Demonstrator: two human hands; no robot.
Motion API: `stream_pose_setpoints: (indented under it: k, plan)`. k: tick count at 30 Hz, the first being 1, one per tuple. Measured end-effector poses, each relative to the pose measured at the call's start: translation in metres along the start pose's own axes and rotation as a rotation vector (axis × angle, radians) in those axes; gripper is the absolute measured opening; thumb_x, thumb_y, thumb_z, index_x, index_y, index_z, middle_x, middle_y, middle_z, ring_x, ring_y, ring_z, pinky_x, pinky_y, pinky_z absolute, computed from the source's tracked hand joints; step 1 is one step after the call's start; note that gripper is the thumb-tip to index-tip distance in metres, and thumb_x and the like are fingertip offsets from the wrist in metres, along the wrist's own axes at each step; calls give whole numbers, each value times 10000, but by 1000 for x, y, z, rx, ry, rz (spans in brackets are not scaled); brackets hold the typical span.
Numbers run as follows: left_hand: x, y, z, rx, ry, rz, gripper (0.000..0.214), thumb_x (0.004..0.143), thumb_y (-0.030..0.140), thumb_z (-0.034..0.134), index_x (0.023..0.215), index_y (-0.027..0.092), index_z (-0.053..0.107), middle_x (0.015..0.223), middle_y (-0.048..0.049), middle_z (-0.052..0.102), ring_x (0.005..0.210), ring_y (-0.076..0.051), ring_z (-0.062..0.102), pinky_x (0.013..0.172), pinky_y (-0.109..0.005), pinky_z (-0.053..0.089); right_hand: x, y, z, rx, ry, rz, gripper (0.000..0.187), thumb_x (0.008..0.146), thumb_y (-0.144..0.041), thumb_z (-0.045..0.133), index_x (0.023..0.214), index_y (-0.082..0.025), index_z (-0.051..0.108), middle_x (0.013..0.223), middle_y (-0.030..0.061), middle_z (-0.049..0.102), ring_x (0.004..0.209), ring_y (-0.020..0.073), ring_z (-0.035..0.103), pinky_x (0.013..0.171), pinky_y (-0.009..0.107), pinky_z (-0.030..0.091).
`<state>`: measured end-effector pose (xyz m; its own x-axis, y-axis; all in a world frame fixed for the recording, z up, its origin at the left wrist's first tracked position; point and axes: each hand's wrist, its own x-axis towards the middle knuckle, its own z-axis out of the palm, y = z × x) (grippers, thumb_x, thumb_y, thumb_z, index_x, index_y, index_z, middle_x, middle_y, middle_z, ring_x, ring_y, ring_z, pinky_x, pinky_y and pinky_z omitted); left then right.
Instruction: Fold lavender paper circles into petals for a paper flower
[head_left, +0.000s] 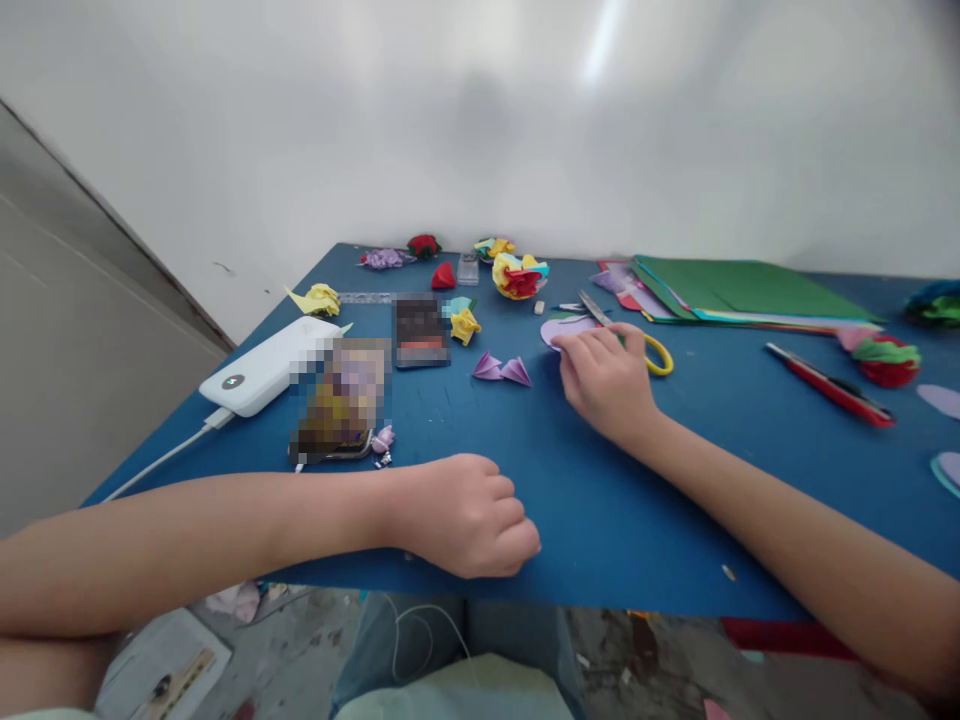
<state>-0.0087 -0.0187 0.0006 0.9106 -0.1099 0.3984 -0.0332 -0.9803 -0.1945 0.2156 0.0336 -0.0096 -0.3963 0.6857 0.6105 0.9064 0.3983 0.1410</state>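
My left hand (476, 515) rests as a closed fist near the front edge of the blue table, with nothing showing out of it. My right hand (609, 382) is farther forward, its fingers closed on the near edge of a lilac rounded paper piece (553, 328). Scissors with yellow handles (660, 357) lie just behind and beside this hand, partly hidden by it. To its left sit two folded purple paper petals (501, 369). Its fingertips are partly out of sight under the hand.
Paper flowers stand along the back, including a multicoloured one (519, 277) and a yellow one (465, 325). A white power bank (270, 365) and a phone (337, 400) lie left. Coloured paper sheets (750, 290) and a red cutter (832, 387) lie right. A wall (480, 150) bounds the table's back.
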Motion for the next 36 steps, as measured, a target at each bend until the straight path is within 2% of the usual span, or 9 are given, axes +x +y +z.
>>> stream_pose_setpoints:
  k: [3, 6, 7, 14, 20, 23, 27, 32, 36]
  plan:
    - [-1, 3, 0, 50, 43, 88, 229, 851, 240, 449, 660, 151, 539, 495, 22, 426, 433, -117, 415, 417, -277, 277, -15, -13, -19, 170, 148, -151, 286, 846, -151, 421, 1102, -224, 525, 1011, 50, 643, 940, 195, 564, 930, 409, 295]
    - [-1, 4, 0, 65, 75, 91, 213, 845, 246, 462, 674, 148, 543, 502, 24, 411, 435, -116, 409, 416, -277, 269, -28, -25, -29, 364, 88, -439, 338, 822, -131, 488, 1126, -275, 519, 992, 13, 660, 953, 163, 584, 910, 388, 351]
    - [-1, 5, 0, 71, 74, 78, 213, 844, 248, 464, 671, 149, 539, 505, 24, 410, 437, -116, 407, 418, -276, 267, -30, -28, -29, 436, 64, -459, 350, 815, -123, 493, 1133, -267, 518, 993, 18, 661, 964, 164, 584, 898, 383, 372]
    - [1, 25, -5, -76, 41, -112, 223, 827, 248, 449, 625, 162, 489, 565, 3, 425, 502, -126, 410, 443, -285, 252, -20, -27, -19, 790, -107, -93, 240, 831, -146, 473, 1041, -211, 569, 936, 61, 636, 881, 165, 591, 781, 323, 484]
    - [1, 10, -7, -98, 29, -369, 178, 857, 182, 391, 809, 121, 552, 821, -93, 572, 797, -190, 525, 639, -305, 395, -23, -30, -20, 931, -244, 170, 184, 856, -226, 472, 1017, -223, 561, 922, 33, 647, 808, 151, 617, 734, 275, 509]
    - [-1, 7, -5, -33, 4, -321, 191, 857, 188, 400, 812, 117, 571, 793, -87, 573, 745, -191, 521, 605, -311, 384, -27, -35, -24, 989, -332, 151, 187, 853, -222, 481, 1021, -231, 561, 955, 24, 647, 819, 143, 618, 735, 259, 508]
    - [-2, 11, -3, 25, -43, -242, 197, 856, 198, 407, 847, 120, 588, 785, -80, 572, 685, -182, 518, 560, -316, 376, -24, -33, -23, 935, -324, 166, 174, 850, -246, 488, 1000, -223, 574, 899, 22, 653, 789, 144, 612, 733, 267, 497]
    - [1, 15, 1, 79, -90, -460, 298, 876, 223, 368, 1024, 70, 576, 1022, -162, 577, 982, -282, 517, 755, -405, 442, -17, -24, -14, 865, -351, 147, 166, 853, -272, 482, 972, -209, 579, 810, 17, 648, 676, 129, 585, 633, 250, 480]
    - [2, 18, 4, 103, -117, -555, 382, 878, 251, 364, 1152, 41, 524, 1148, -179, 542, 1059, -320, 481, 840, -445, 421, -15, -23, -13, 829, -337, 68, 161, 857, -218, 463, 973, -210, 576, 872, 26, 640, 719, 124, 578, 659, 246, 472]
